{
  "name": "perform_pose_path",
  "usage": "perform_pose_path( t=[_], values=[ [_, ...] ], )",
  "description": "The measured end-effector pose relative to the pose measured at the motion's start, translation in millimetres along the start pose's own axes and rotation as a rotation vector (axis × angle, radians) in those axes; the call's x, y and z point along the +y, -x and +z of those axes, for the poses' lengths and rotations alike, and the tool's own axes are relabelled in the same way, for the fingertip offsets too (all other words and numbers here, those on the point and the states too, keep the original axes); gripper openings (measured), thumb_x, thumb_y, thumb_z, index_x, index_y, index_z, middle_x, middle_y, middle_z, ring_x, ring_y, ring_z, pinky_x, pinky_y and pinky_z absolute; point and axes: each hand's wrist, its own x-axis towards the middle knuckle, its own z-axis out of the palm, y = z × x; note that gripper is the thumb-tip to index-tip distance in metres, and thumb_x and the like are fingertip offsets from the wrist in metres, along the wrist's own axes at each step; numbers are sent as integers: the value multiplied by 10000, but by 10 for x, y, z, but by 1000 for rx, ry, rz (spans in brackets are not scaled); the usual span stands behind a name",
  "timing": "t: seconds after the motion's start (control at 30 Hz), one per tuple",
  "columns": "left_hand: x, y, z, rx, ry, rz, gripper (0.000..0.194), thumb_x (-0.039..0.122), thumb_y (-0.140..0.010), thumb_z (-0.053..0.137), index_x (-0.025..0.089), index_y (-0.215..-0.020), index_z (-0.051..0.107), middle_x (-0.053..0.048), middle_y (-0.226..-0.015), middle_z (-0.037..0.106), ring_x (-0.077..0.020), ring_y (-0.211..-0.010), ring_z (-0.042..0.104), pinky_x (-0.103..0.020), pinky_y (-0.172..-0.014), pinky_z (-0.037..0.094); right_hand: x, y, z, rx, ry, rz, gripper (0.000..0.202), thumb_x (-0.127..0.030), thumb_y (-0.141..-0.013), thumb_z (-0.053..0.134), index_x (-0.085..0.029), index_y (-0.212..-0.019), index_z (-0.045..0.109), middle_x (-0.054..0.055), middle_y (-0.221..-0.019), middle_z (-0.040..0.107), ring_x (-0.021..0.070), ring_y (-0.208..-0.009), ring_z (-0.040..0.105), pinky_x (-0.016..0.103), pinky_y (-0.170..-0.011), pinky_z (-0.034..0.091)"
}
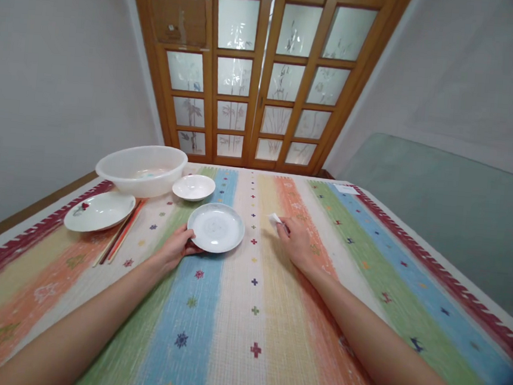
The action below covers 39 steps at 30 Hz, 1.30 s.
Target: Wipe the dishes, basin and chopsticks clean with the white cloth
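My left hand (181, 247) grips the left rim of a white plate (216, 228), thumb on top and fingers underneath. The plate is tilted a little towards me, over the blue stripe of the cloth. To the right of it, my right hand (295, 239) is closed around a small white thing (274, 218) that looks like a folded tissue or cloth; most of it is hidden in the fingers. A gap separates this hand from the plate. Just behind the plate stands a small white bowl (194, 187).
At the back left is a large translucent white basin (141, 170). In front of it lie a white dish with a red motif (100, 212) and several chopsticks (121, 231). A striped tablecloth (235, 334) covers the table; a white paper (345, 189) lies at the far right.
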Motion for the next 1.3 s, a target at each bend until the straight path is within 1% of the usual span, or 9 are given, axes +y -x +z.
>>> perform_pose_path(
  t=[0.1,0.2,0.27,0.37,0.6,0.8,0.93,1.1,1.3],
  values=[
    [-57,-165,362,-72,-41,61,422,180,-703,590,192,-1124,556,-66,-964,691,-182,-724,694,-378,-714,651,-74,-13,-41,32,9,-15,348,-377,-1026,408,-188,-1141,676,103,-1026,700,247,-905,625,358,-802,470],
    [-109,-328,653,-115,-57,143,419,194,-707,594,186,-1124,543,-59,-948,675,-178,-747,678,-370,-726,646,-177,-54,-27,25,42,-93,331,-349,-1032,420,-186,-1185,664,104,-1042,691,246,-944,621,355,-844,470],
    [-137,-421,786,-131,-60,187,403,199,-714,583,187,-1115,539,-52,-952,663,-176,-764,669,-357,-724,640,-246,-102,13,21,90,-148,318,-323,-1037,425,-185,-1184,670,108,-1037,674,244,-954,611,346,-848,463],
    [-159,-514,890,-180,-96,255,397,214,-731,570,189,-1125,533,-40,-934,653,-174,-757,659,-324,-696,620,-318,-201,89,28,201,-205,317,-298,-1050,413,-195,-1180,682,114,-1016,644,241,-934,587,333,-819,449],
    [-176,-503,854,-274,-172,298,528,232,-766,532,185,-1291,520,-67,-1054,686,-197,-817,670,-282,-646,558,-312,-421,224,22,402,-246,307,-223,-1057,385,-183,-1120,683,113,-941,607,226,-849,536,318,-740,400],
    [-183,-440,829,-338,-223,322,608,238,-801,520,194,-1406,491,-76,-1194,685,-201,-903,667,-270,-684,546,-326,-454,323,-16,427,-228,232,-221,-1044,427,-190,-1088,653,114,-980,637,233,-878,566,318,-747,412],
    [-188,-424,817,-346,-327,378,627,256,-843,506,197,-1466,470,-84,-1270,673,-222,-982,667,-323,-820,564,-408,-426,386,-68,319,-184,248,-235,-1052,439,-211,-1202,634,106,-1080,659,232,-940,600,313,-784,443],
    [-199,-418,805,-289,-472,451,590,334,-946,459,192,-1519,461,-101,-1329,668,-298,-1209,619,-421,-1012,526,-591,-384,493,-98,175,-264,267,-235,-1052,466,-229,-1252,642,90,-1113,656,236,-1040,590,331,-891,459],
    [-245,-488,765,-144,-456,516,568,392,-1025,349,174,-1546,404,-88,-1629,389,-253,-1513,344,-418,-1251,286,-890,-259,655,-133,40,-414,229,-272,-1060,489,-215,-1185,672,77,-1075,646,216,-1008,562,315,-870,449]
  ],
)
